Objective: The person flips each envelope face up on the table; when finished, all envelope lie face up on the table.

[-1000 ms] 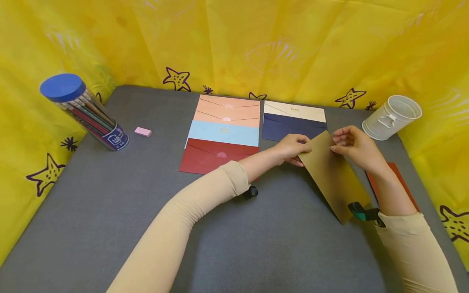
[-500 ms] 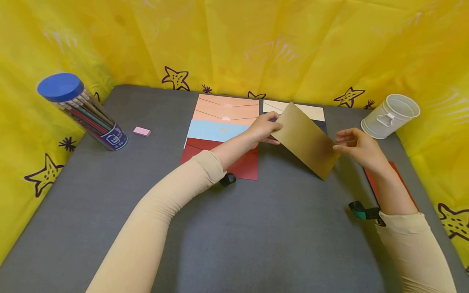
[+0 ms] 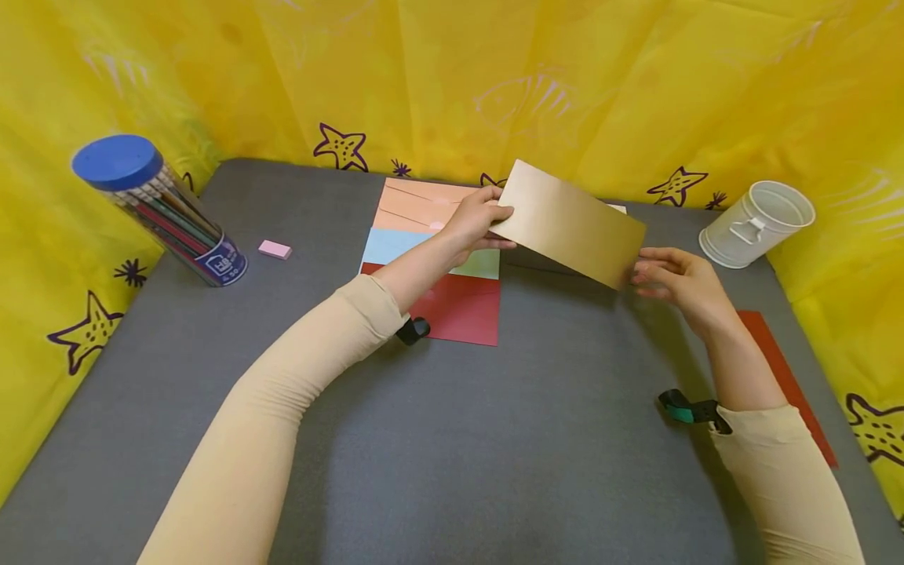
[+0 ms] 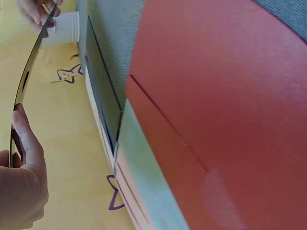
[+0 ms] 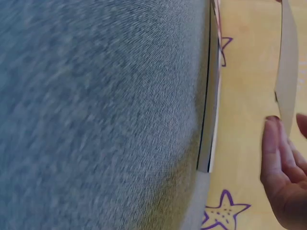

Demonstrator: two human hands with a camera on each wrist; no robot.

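Observation:
A gold envelope (image 3: 568, 224) hangs tilted above the far part of the table, its plain side up. My left hand (image 3: 472, 224) pinches its left end, thumb on top and fingers beneath; the left wrist view shows this hand (image 4: 26, 177) gripping the edge. At the other end is my right hand (image 3: 674, 282), fingers extended. In the right wrist view the envelope's end (image 5: 288, 72) lies between the fingers and thumb of the right hand (image 5: 285, 179), with a gap at the thumb. Beneath the gold envelope, a navy envelope (image 4: 103, 88) and a cream envelope (image 3: 617, 209) are mostly hidden.
Left of these, peach (image 3: 406, 200), light blue (image 3: 388, 245) and dark red (image 3: 462, 314) envelopes overlap in a column. A red envelope (image 3: 791, 377) lies under the right forearm. A white metal cup (image 3: 738, 235), pink eraser (image 3: 275, 249) and pencil tub (image 3: 176, 216) stand around.
My left hand has carried the gold envelope left and away from me, turning it from steep to nearly level crosswise. My right hand has stayed near its right end, shifting little.

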